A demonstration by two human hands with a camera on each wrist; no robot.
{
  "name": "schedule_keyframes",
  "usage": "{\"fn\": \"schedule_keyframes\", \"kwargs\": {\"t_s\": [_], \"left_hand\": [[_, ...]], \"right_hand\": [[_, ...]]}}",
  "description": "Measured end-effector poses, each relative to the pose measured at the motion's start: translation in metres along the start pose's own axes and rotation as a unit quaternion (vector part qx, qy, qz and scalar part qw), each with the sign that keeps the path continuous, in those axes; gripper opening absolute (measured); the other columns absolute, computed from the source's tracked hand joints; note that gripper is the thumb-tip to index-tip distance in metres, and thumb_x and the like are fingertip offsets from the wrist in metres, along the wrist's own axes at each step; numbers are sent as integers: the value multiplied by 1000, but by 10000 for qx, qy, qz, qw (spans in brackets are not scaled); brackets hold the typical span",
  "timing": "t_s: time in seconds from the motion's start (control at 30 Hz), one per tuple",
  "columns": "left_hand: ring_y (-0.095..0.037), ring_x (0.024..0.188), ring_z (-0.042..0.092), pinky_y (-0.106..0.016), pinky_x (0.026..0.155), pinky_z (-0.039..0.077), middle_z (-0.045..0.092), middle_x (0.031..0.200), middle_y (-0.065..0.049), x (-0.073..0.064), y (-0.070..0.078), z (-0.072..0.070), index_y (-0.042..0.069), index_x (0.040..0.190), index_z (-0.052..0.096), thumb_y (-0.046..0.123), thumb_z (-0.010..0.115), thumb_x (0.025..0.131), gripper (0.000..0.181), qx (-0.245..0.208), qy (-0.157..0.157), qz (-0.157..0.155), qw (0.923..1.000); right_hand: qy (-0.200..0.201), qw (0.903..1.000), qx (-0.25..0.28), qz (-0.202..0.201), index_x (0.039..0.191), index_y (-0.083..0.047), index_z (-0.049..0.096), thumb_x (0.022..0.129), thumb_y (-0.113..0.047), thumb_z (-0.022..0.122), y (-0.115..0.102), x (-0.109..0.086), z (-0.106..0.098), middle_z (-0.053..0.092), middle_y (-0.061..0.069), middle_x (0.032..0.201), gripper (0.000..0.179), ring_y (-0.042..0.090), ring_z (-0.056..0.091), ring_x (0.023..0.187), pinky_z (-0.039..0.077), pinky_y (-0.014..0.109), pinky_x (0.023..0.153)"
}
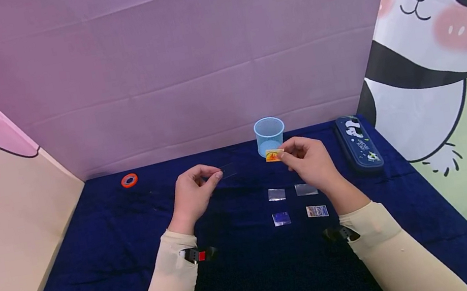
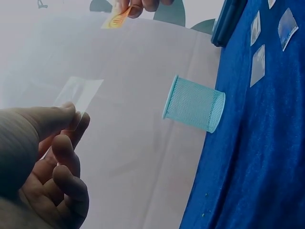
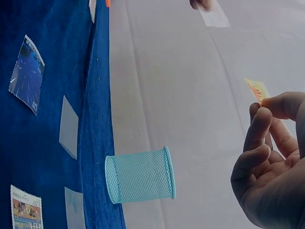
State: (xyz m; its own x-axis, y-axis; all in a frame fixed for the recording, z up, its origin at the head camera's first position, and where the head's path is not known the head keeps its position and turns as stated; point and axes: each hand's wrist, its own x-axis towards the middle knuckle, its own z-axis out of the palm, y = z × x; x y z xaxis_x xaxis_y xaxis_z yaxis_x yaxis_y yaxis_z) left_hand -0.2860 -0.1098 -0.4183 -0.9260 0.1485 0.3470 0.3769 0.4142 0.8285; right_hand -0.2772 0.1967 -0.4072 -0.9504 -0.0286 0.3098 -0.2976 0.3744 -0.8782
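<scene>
My left hand point(image 1: 192, 193) pinches a clear plastic sleeve point(image 2: 86, 93) by one edge between thumb and fingers, raised above the cloth. A small yellow-and-orange stamp point(image 1: 274, 155) is pinched by its edge in my right hand point(image 1: 312, 160), in front of the mesh cup in the head view. Below the right hand, two clear sleeves point(image 1: 276, 194) lie flat side by side. Nearer to me lie a blue stamp with a firework-like picture point(image 3: 27, 75) and a multicoloured stamp point(image 1: 317, 211). The sleeve and the held stamp are apart.
A light-blue mesh cup point(image 1: 262, 135) stands at the back of the dark blue cloth point(image 1: 109, 259). To its right lies a navy panda pencil case point(image 1: 359, 144). A roll of tape with an orange-red rim point(image 1: 129, 175) lies at the back left. Fabric walls point(image 1: 184, 71) enclose the table.
</scene>
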Motion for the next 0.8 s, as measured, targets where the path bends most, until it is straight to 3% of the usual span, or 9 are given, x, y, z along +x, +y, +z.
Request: {"fn": "schedule_keyframes", "kwargs": {"t_s": [0.23,0.47,0.8], "left_hand": [[-22,58,56,-36,51,48,63,78,-3,-2,6,-2,26,100,76,34,71,96,11,-40,-69,36,10000],[-21,58,57,-36,49,47,61,73,-1,-3,12,-3,20,103,77,35,69,98,18,-3,-147,155,9998],[-21,59,56,-35,52,45,62,74,-5,-5,19,-3,22,98,76,41,68,97,21,-65,-314,267,9991]], "right_hand": [[-9,9999,87,-79,107,-11,73,97,-26,71,-3,-1,1,68,10,91,18,27,60,70,51,29,58],[-27,9999,78,-94,108,-11,73,97,-27,71,-4,-2,5,68,10,91,19,26,60,71,50,29,57],[-96,9999,102,-82,107,-11,73,98,-26,70,-11,-5,7,69,12,91,18,27,60,72,51,29,58]]}}
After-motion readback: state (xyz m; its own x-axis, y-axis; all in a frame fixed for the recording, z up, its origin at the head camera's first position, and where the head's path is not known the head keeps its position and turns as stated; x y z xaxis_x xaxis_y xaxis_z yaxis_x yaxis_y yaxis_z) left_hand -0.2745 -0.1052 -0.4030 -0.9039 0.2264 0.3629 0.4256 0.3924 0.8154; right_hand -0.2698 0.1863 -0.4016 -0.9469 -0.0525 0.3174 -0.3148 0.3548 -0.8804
